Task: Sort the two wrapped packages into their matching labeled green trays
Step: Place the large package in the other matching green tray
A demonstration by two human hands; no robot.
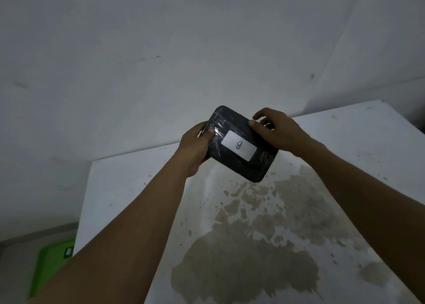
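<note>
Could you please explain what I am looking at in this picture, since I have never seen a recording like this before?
There is no machine here: the single picture comes from a wide-angle camera worn on a person's head, looking forward and down at their bare arms. The left hand and the right hand together hold up a dark wrapped package above a white table. A white label on the package shows a handwritten B, upside down to the camera. The table carries a large brownish stain and nothing else that I can see. At the lower left, below the table, part of a green tray shows; its label is too blurred to read.
</note>
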